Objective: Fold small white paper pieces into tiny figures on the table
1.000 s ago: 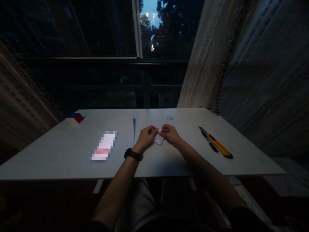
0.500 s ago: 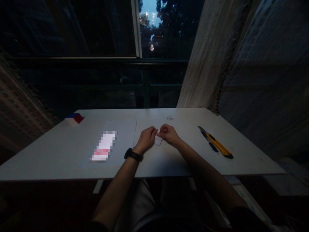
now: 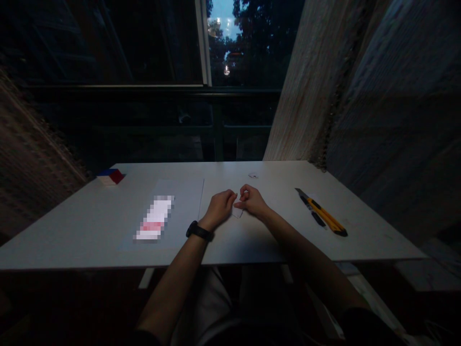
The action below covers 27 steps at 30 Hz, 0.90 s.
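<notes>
A small piece of white paper (image 3: pixel 236 212) shows between my two hands over the middle of the table. My left hand (image 3: pixel 220 203), with a black watch (image 3: pixel 199 231) on its wrist, grips the paper's left side between thumb and fingers. From the right, my right hand (image 3: pixel 252 200) is closed on the same paper, its thumb pointing left and its index finger curled. The fingertips of both hands are close together. Much of the paper is hidden by the fingers, and its folds are too dim to make out.
Left of my hands, a lit, pixelated phone-like screen (image 3: pixel 155 218) lies on a large white sheet (image 3: pixel 187 202). A red, blue and white cube (image 3: pixel 111 177) sits far left. A yellow utility knife (image 3: pixel 327 218) and a dark pen-like tool (image 3: pixel 312 211) lie right. A small scrap (image 3: pixel 253 176) lies behind.
My right thumb and fingers have shifted slightly and opened a little apart, and less of the paper shows below them. My left hand stays almost in place.
</notes>
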Each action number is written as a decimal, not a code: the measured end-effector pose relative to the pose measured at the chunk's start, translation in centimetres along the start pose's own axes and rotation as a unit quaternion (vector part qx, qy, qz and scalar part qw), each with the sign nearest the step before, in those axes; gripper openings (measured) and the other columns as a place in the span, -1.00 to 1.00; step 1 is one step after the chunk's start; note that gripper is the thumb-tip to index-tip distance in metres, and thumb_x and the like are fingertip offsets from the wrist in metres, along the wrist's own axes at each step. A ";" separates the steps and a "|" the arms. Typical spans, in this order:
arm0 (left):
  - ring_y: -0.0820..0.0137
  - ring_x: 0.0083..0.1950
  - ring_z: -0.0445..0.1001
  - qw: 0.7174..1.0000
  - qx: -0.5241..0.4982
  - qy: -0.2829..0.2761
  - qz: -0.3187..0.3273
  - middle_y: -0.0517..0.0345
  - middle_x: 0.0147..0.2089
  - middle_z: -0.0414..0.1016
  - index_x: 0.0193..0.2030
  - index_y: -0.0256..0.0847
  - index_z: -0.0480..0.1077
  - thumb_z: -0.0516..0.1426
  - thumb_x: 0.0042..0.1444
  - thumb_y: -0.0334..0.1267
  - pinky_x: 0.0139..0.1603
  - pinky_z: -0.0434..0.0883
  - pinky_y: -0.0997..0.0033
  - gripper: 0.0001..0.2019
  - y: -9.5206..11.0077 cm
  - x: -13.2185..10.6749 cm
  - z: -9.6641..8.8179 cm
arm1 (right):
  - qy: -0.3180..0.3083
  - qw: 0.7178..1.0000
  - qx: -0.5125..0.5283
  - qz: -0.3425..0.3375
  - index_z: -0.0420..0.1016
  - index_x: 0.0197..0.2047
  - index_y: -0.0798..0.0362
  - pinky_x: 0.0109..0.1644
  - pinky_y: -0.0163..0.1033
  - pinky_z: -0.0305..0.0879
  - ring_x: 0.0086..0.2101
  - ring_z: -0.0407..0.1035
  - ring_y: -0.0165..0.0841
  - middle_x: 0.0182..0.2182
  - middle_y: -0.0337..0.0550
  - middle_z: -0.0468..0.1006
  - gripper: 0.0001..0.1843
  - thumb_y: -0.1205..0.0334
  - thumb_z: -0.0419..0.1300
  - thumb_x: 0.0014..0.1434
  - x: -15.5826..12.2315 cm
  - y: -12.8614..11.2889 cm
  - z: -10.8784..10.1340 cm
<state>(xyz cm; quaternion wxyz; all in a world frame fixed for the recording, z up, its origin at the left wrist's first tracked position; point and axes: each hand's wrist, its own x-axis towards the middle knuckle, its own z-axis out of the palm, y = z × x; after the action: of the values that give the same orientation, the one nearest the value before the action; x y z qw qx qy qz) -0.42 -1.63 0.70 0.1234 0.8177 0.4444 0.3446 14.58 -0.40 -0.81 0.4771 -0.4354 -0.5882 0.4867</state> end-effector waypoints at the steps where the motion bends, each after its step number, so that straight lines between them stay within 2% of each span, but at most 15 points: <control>1: 0.40 -0.41 0.30 1.000 0.001 -0.003 -0.002 0.10 -0.44 0.39 -0.39 -0.21 0.35 -0.08 0.17 -0.21 -0.36 0.14 0.43 -0.75 0.0 0.0 0.0 | 0.003 1.000 -0.001 0.007 0.14 -0.48 0.02 -0.63 -0.43 0.05 -0.71 0.14 -0.54 -0.72 -0.49 0.29 -0.54 0.27 0.34 -0.42 0.0 -0.1 0.0; 12: 0.42 -0.44 0.30 1.000 0.004 -0.017 -0.007 0.12 -0.46 0.40 -0.41 -0.22 0.34 -0.08 0.16 -0.18 -0.40 0.12 0.45 -0.74 0.2 0.0 -0.1 | -0.025 0.999 0.029 0.009 0.19 -0.47 0.04 -0.59 -0.41 0.08 -0.72 0.12 -0.56 -0.75 -0.49 0.28 -0.61 0.26 0.31 -0.38 0.1 -0.1 -0.3; 20: 0.48 -0.48 0.23 0.992 -0.115 0.006 -0.042 0.22 -0.54 0.34 -0.48 -0.24 0.35 0.00 0.09 -0.09 -0.44 0.11 0.50 -0.71 0.6 0.0 -0.1 | -0.046 0.998 0.042 -0.006 0.12 -0.44 0.01 -0.62 -0.45 0.03 -0.72 0.11 -0.57 -0.74 -0.53 0.27 -0.51 0.27 0.34 -0.40 -0.3 -1.0 -0.6; 24: 0.49 -0.48 0.21 0.994 -0.102 0.001 -0.040 0.24 -0.56 0.31 -0.53 -0.25 0.33 0.02 0.07 -0.07 -0.45 0.09 0.50 -0.69 0.3 -0.1 -0.1 | -0.052 0.998 0.032 -0.024 0.15 -0.42 0.02 -0.57 -0.43 0.08 -0.68 0.17 -0.55 -0.71 -0.50 0.30 -0.54 0.26 0.34 -0.36 -0.2 -0.7 -0.6; 27: 0.50 -0.49 0.20 0.995 -0.089 -0.012 -0.051 0.25 -0.58 0.29 -0.53 -0.25 0.32 0.01 0.07 -0.07 -0.46 0.08 0.50 -0.69 0.1 0.0 -0.2 | -0.084 0.996 0.014 -0.039 0.22 -0.36 0.04 -0.54 -0.42 0.11 -0.63 0.21 -0.53 -0.66 -0.46 0.34 -0.54 0.27 0.34 -0.35 -0.2 -0.4 -0.6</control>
<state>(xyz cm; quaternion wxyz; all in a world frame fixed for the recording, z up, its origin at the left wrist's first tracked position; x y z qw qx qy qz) -0.50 -1.72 0.88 0.2181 0.7837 0.4519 0.3660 15.21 -0.53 -0.37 0.4513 -0.3627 -0.6357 0.5106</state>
